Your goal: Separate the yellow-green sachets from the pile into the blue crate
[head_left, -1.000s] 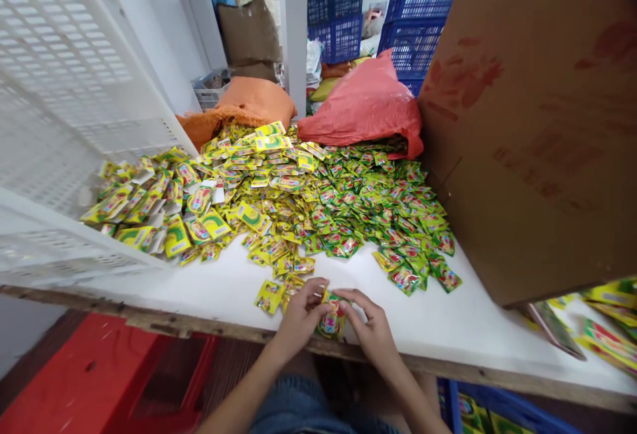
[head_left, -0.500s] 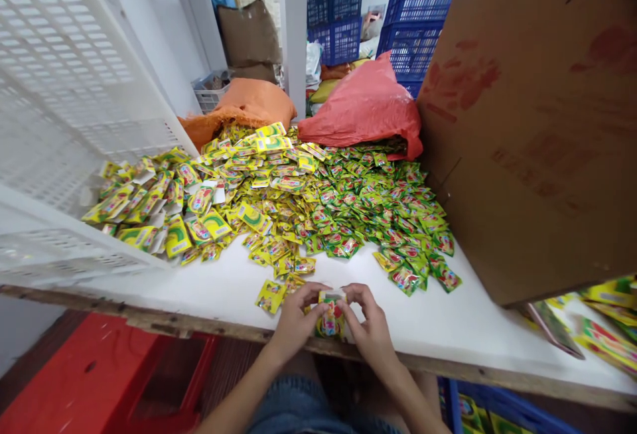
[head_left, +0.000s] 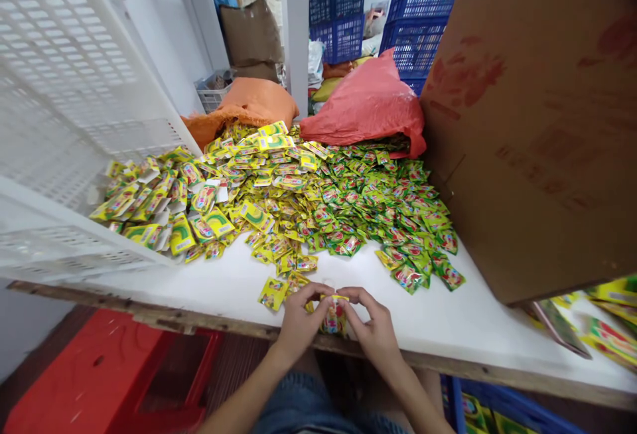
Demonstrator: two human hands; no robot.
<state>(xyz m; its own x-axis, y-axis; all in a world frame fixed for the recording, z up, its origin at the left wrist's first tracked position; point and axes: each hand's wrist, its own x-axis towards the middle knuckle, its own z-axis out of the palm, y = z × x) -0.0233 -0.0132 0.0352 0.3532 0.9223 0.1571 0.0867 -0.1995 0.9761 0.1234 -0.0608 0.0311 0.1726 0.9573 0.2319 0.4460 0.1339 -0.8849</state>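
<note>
At the table's front edge my left hand [head_left: 301,320] and my right hand [head_left: 371,324] both grip a small yellow-and-green printed box [head_left: 334,320]. Fingers and thumbs of both hands meet at its top end, around the flap. The box stands roughly upright, its printed face toward me. Just left of my left hand lie a few yellow sachets [head_left: 273,294]. Beyond the hands spread a heap of green sachets [head_left: 385,198], a heap of yellow sachets [head_left: 279,248] and a pile of flat yellow cartons [head_left: 182,235], some showing white flaps.
A white perforated crate [head_left: 60,75] lies on its side at left. An orange sack [head_left: 259,99] and a red sack [head_left: 371,109] rest behind the heaps. A large cardboard box [head_left: 537,129] blocks the right. Below are a red stool [head_left: 84,374] and a blue crate [head_left: 507,397].
The box's top opening showed before; now the fingers have closed in over it and the flap looks folded down. The view has shifted slightly.
</note>
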